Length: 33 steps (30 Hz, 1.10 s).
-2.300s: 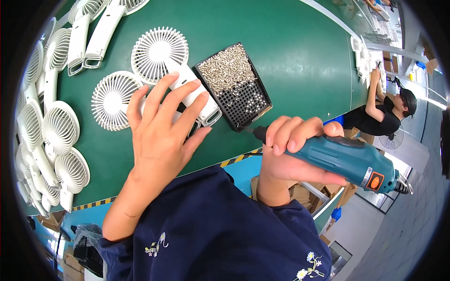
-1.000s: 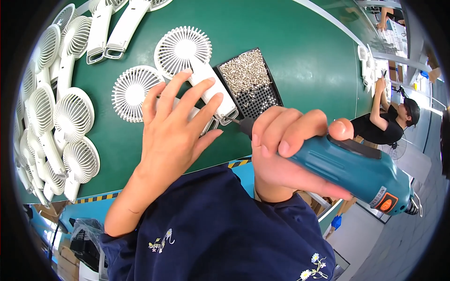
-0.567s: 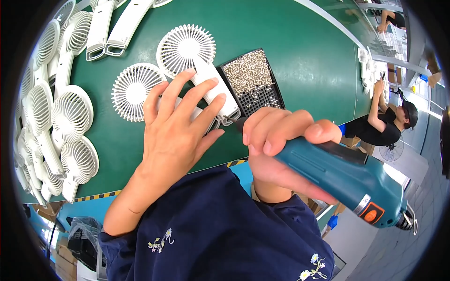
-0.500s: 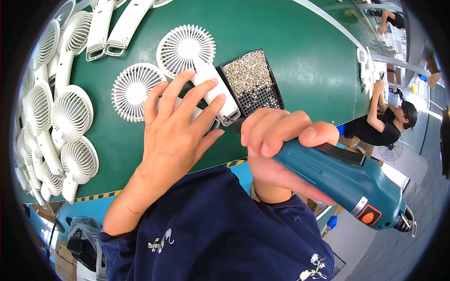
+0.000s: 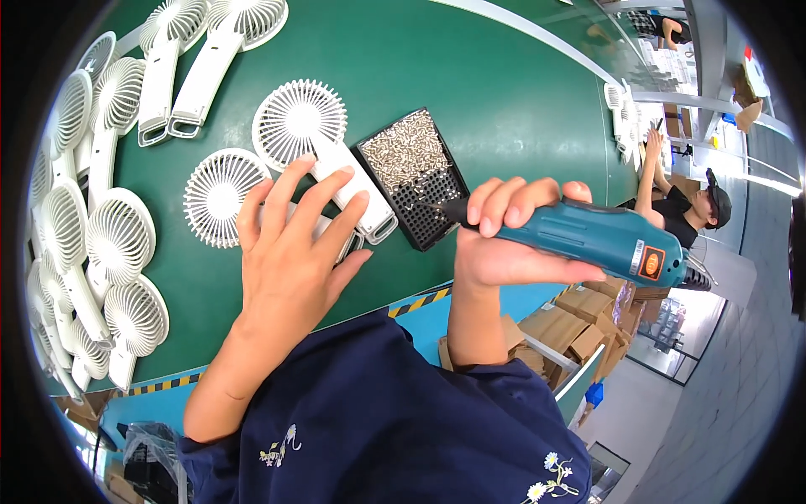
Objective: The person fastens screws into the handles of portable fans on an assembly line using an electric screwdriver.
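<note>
My left hand [image 5: 290, 252] is spread flat, its fingertips resting on the handles of two white handheld fans. The upper fan [image 5: 298, 124] lies with its caged head pointing away and its handle slanting toward me. Beside it, the lower fan [image 5: 222, 197] has its handle mostly hidden under my fingers. My right hand [image 5: 495, 252] is wrapped round a teal electric screwdriver [image 5: 571, 235], held nearly level. Its dark bit reaches over the black perforated screw tray [image 5: 428, 235]. Small silvery screws [image 5: 407, 155] fill the tray's far part, with a few scattered among the near holes.
Many more white fans [image 5: 122, 239] are piled along the left of the green table [image 5: 520, 109], and two lie at the far left. A striped edge [image 5: 420, 302] marks the near side. Cardboard boxes [image 5: 558, 323] stand below right. Another person [image 5: 697, 206] sits far right.
My right hand has swung the screwdriver from the upper fan's handle end to over the screw tray, turning it more level. My left hand stays on the fans as the whole view shifts.
</note>
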### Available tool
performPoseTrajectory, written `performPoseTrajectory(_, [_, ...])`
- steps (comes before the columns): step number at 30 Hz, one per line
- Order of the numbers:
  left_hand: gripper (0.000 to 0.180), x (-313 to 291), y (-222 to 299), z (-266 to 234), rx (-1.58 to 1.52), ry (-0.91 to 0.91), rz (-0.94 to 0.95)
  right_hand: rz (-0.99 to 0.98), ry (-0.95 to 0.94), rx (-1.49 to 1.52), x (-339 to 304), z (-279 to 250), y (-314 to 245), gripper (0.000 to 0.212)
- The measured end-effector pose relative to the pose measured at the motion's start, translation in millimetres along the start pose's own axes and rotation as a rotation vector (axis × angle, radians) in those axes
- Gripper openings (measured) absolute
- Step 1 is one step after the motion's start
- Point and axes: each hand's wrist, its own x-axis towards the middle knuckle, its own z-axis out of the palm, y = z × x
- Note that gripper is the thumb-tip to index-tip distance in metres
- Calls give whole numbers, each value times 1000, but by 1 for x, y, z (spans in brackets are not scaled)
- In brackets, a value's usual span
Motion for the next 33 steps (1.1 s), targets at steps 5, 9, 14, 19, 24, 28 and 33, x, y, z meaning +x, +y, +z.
performPoseTrajectory(5, [50,1,0,1,0,0,-2,-9,-10,-111,3,-1,0,88])
performPoseTrajectory(9, [50,1,-1,2,-1,2,-11,22,-57,-108,2,-6,6,89])
performPoseTrajectory(14, [51,7,4,2,-38,68,16,-51,13,-22,9,4,-15,83])
performPoseTrajectory(19, [42,19,17,-2,-279,93,87,165,194,290,0,30,-37,87])
performPoseTrajectory(24, [23,9,10,3,-424,136,144,231,25,266,-16,37,-37,85])
performPoseTrajectory(28, [22,3,7,4,-431,96,137,275,3,233,-25,38,-34,87])
performPoseTrajectory(33, [19,-7,6,0,-437,79,131,344,-46,213,-28,40,-32,86])
